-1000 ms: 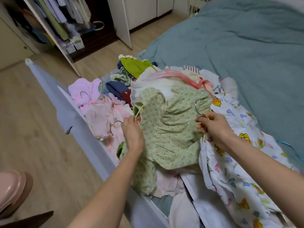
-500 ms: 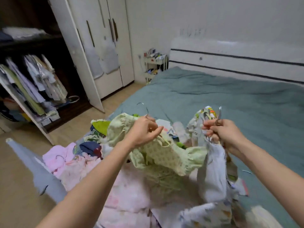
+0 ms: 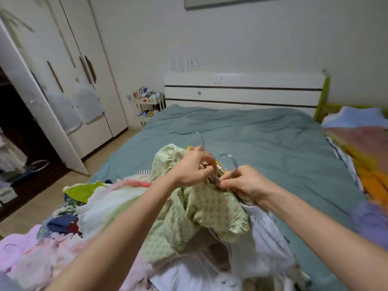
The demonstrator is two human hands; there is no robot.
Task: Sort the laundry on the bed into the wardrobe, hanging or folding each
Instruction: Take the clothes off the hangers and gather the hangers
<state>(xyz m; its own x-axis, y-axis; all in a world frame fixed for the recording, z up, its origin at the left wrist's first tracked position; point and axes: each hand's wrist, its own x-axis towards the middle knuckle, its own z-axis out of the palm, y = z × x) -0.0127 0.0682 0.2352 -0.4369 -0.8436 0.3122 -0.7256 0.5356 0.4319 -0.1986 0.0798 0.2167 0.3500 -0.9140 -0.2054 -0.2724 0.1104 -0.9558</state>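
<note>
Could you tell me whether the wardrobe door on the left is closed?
No, the wardrobe door stands swung open, showing the dark interior beside it.

A white headboard (image 3: 241, 92) with two dark horizontal stripes stands against the far wall, which is pale and plain. High on that wall, the lower edge of a framed panel (image 3: 231, 2) shows at the top of the view. Just left of the headboard, in the far corner, a small white trolley (image 3: 148, 107) holds a clutter of small coloured items too blurred to identify. The floor (image 3: 42, 192) on the left is light wood. At the far right, a second mattress lies beside the first, covered with a multicoloured blanket (image 3: 365, 156) in blue, pink, orange and purple, with a green post (image 3: 322, 99) rising at its head.
</note>
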